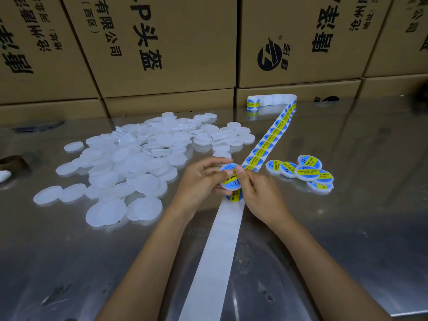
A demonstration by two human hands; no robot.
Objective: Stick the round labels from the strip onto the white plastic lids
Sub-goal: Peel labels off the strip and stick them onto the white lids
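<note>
My left hand holds a white plastic lid just above the strip, its fingers curled round the lid's rim. A blue and yellow round label covers the lid's top. My right hand presses its thumb and fingertips on that label. The label strip runs from a small roll at the back down under my hands. Its bare white backing continues to the table's near edge. One label still on the strip shows just below the lid. A large heap of bare white lids lies to the left.
Several labelled lids lie in a cluster right of my hands. Stacked cardboard boxes wall off the back of the shiny metal table. A brown tape core sits at the far left edge.
</note>
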